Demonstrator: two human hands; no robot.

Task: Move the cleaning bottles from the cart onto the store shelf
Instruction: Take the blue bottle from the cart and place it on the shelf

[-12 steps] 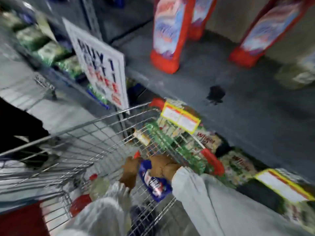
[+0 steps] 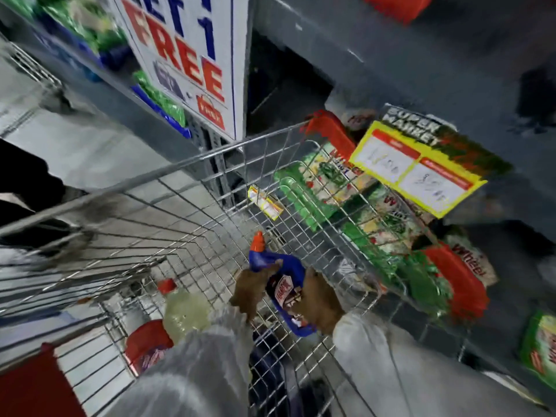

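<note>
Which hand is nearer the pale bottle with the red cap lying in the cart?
Left. The left hand grips the blue bottle just right of the pale bottle; the right hand holds the blue bottle's far side, farther away.

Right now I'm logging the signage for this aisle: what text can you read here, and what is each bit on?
"FREE" and "1": white promo sign; its upper letters are cut off.
"SUPER MARKET": dark card behind the yellow price tag.
"Wheel": detergent pack.
Price tag figures: blurred, unreadable.
Blue bottle label, held in both hands: too blurred.
</note>
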